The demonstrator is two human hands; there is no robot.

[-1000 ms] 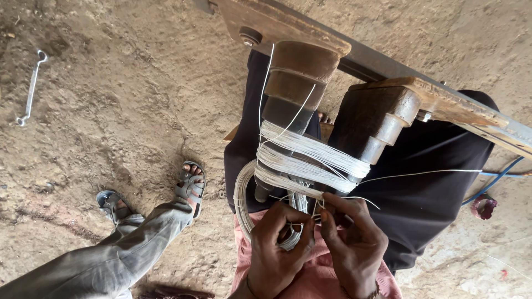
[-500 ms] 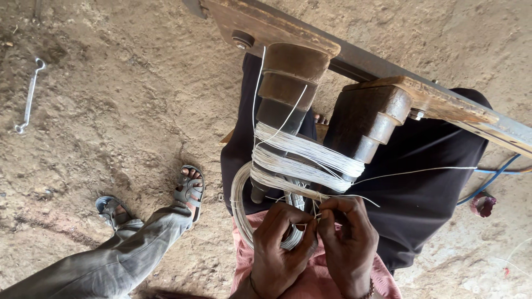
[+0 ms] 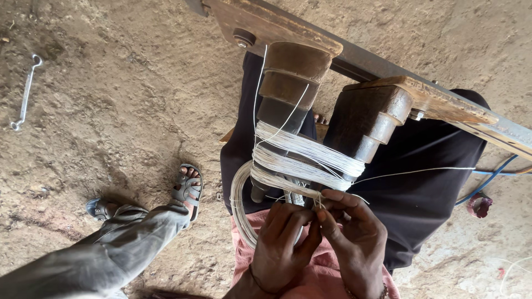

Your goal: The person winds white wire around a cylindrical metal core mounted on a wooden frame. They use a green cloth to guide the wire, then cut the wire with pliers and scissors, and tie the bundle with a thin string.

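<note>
Two stepped wooden formers [image 3: 288, 83] hang from a wooden bar [image 3: 443, 105] in front of me. Pale wire [image 3: 302, 158] is wound around both formers in several bands. My left hand [image 3: 280, 249] and my right hand [image 3: 354, 235] meet just below the lowest band, fingertips pinching the thin wire strands there. A loose coil of the same wire [image 3: 241, 207] hangs down to the left of my left hand. One strand [image 3: 415, 171] runs off to the right across my dark trousers.
Another person's leg in grey trousers [image 3: 111, 249] with sandalled feet [image 3: 185, 188] stands at the lower left on the dirt floor. A metal spanner [image 3: 25, 91] lies at the far left. A blue cable [image 3: 487, 180] and a reddish object [image 3: 479, 205] lie at the right.
My hands have stayed at the lowest wire band, fingers shifting slightly on the strands. The view has tilted a little; the other person's feet moved slightly.
</note>
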